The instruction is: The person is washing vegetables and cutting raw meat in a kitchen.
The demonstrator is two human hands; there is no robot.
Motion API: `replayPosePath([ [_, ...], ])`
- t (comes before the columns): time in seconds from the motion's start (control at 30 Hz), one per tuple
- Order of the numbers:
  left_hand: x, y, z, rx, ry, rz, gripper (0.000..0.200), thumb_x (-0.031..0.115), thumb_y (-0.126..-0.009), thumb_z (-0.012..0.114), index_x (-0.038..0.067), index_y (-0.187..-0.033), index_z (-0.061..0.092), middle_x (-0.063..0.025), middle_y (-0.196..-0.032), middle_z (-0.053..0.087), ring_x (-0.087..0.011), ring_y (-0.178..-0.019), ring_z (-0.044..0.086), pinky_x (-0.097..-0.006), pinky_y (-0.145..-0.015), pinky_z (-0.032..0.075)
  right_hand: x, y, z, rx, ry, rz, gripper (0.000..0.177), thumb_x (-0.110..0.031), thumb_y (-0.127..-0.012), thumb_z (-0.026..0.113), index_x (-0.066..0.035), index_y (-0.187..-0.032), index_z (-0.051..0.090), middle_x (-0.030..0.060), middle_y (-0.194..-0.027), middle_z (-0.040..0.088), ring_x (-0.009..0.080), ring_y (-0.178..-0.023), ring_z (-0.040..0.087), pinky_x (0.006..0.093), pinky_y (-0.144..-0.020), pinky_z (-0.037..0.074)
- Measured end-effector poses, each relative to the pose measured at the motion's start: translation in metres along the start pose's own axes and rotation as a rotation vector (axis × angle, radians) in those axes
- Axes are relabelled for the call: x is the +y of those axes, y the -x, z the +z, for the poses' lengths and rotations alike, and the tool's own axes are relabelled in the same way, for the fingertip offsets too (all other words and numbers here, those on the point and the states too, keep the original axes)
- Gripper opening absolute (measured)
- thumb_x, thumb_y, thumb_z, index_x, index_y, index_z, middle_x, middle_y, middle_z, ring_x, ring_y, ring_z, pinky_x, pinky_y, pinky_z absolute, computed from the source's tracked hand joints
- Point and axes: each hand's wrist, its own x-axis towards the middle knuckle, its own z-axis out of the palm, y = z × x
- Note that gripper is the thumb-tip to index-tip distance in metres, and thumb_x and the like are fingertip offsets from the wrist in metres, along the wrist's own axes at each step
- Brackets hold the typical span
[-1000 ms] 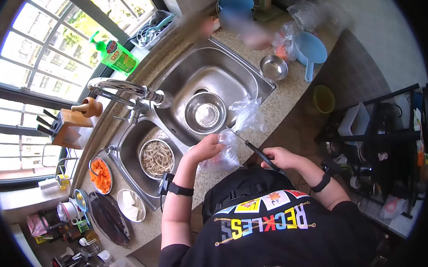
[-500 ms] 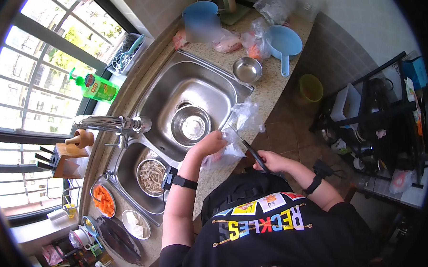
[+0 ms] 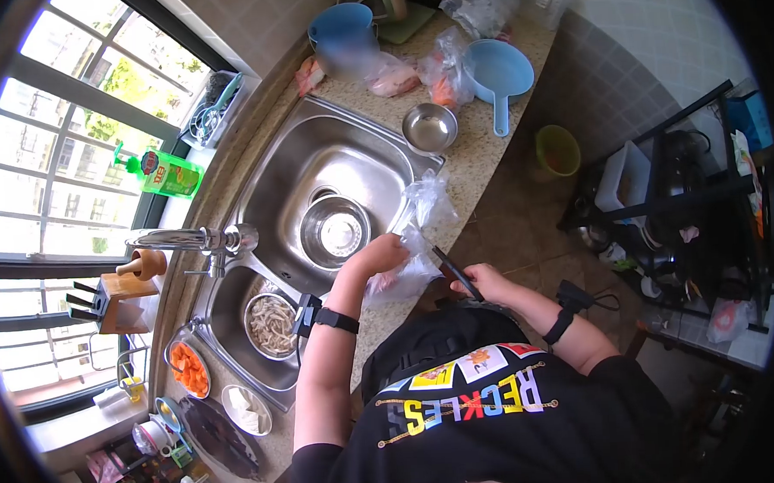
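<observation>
My left hand (image 3: 382, 254) is closed on a clear plastic bag (image 3: 410, 279) at the counter's front edge, beside the large sink basin. Something pinkish shows through the bag's lower part, too blurred to name. My right hand (image 3: 484, 284) grips the black handle of a knife (image 3: 455, 269). Its thin blade points toward the bag and is hard to make out here. Just past my left hand, a steel bowl (image 3: 336, 232) sits in the large sink basin (image 3: 272, 182).
The small basin has a bowl of pale strips (image 3: 271, 325). Nearby are a plate of orange pieces (image 3: 188, 369), a white dish (image 3: 247, 410) and a knife block (image 3: 124, 300). A steel bowl (image 3: 430, 129) and blue pan (image 3: 499, 68) stand farther along. A black rack (image 3: 662, 204) is at right.
The knife has drawn slightly back from the bag, with its handle angled differently. My left hand keeps hold of the bag. The whole view has shifted a little.
</observation>
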Motion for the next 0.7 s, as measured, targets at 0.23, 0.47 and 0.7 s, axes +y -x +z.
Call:
replayPosePath([
  [0.23, -0.01, -0.009, 0.006, -0.031, 0.026, -0.013, 0.032, 0.022, -0.078, 0.054, -0.008, -0.086, 0.059, -0.0239, -0.079, 0.061, -0.0323, -0.075, 0.06, -0.0385, -0.068, 0.045, 0.002, -0.002, 0.001, -0.007, -0.105, 0.091, 0.037, -0.038, -0.077, 0.067, -0.007, -0.062, 0.055, -0.0006, -0.054, 0.051, 0.007, -0.047, 0.045, 0.0243, -0.044, 0.035],
  [0.47, -0.012, -0.003, 0.006, -0.064, 0.059, 0.028, 0.031, 0.022, -0.076, 0.053, -0.007, -0.085, 0.059, -0.0257, -0.081, 0.06, -0.0356, -0.079, 0.06, -0.0393, -0.07, 0.045, -0.003, 0.003, 0.007, -0.024, -0.107, 0.112, 0.043, -0.043, -0.075, 0.068, -0.005, -0.058, 0.058, 0.0028, -0.051, 0.053, 0.0102, -0.045, 0.049, 0.0279, -0.044, 0.037],
  [0.7, -0.016, 0.0, 0.016, -0.085, 0.042, -0.067, 0.032, 0.022, -0.076, 0.051, -0.006, -0.088, 0.06, -0.025, -0.088, 0.06, -0.0339, -0.082, 0.059, -0.0387, -0.073, 0.044, -0.01, 0.0, 0.015, -0.07, -0.165, 0.145, 0.038, -0.038, -0.081, 0.062, -0.008, -0.059, 0.053, -0.001, -0.05, 0.049, 0.0069, -0.043, 0.044, 0.0237, -0.043, 0.033],
])
